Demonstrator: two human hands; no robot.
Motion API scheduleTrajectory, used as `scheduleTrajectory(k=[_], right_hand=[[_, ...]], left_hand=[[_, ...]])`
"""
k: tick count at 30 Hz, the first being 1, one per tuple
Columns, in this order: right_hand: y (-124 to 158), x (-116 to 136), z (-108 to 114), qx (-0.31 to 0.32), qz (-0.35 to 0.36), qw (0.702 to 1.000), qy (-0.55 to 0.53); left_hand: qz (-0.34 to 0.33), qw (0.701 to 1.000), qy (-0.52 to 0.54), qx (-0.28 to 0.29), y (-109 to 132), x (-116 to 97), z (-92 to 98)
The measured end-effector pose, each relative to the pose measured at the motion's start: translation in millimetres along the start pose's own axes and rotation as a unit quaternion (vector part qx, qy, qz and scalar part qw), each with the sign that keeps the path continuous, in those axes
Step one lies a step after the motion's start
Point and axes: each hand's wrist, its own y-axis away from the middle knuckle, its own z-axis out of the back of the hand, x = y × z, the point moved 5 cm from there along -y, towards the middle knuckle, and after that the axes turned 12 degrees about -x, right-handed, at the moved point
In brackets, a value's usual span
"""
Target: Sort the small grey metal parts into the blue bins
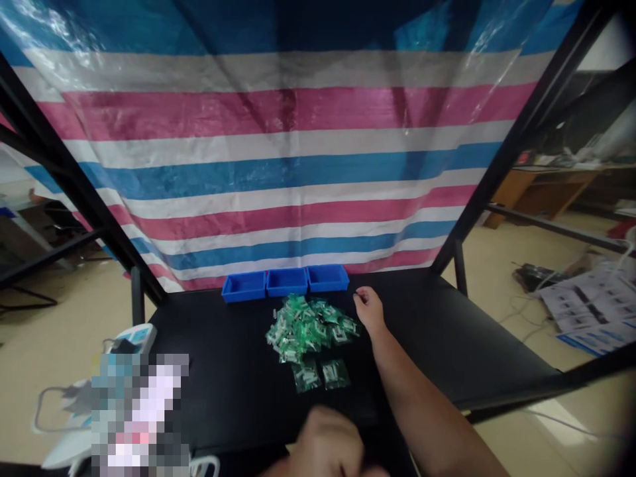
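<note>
The right hand [370, 310] reaches out over the black table [437, 338], and its fingers [358, 299] curl loosely, neither spread wide nor pressed together. They pinch nothing that can be seen, and they hang just off the upper right edge of a heap of small green-tinted plastic packets [308, 329] without touching it. Each packet seems to hold small parts, though these are too small to make out. The heap lies near the middle of the table, and 2 packets [320, 375] lie apart from it on the side nearer the person, just beside each other.

The left hand [328, 440] sits low at the bottom edge of the view, close to the camera and blurred. It looks bunched, but its fingers are cut off, so I cannot tell whether they are open, closed or holding anything.

Along the far edge of the table, 3 blue plastic bins [287, 281] stand side by side in a row, beyond the heap and left of the right hand. Behind them hangs a striped pink, white and blue tarpaulin [278, 165], held by a black metal frame [517, 132].
</note>
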Motion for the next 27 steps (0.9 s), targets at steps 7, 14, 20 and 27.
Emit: scheduleTrajectory(k=[7, 14, 20, 27], right_hand=[[12, 14, 11, 0.023, -0.022, 0.999, 0.019], [40, 42, 26, 0.173, 0.084, 0.975, 0.115], [62, 46, 42, 0.16, 0.138, 0.944, 0.253], [50, 30, 54, 0.081, 0.056, 0.974, 0.206]], left_hand=[[-0.029, 0.898, -0.388, -0.206, -39, 27, 125.1], [-0.018, 0.842, -0.378, -0.386, -61, 93, 209.7], [-0.001, 0.827, -0.356, -0.434, -50, 136, 225.6], [0.074, 0.868, -0.212, -0.443, -48, 155, 229.2]])
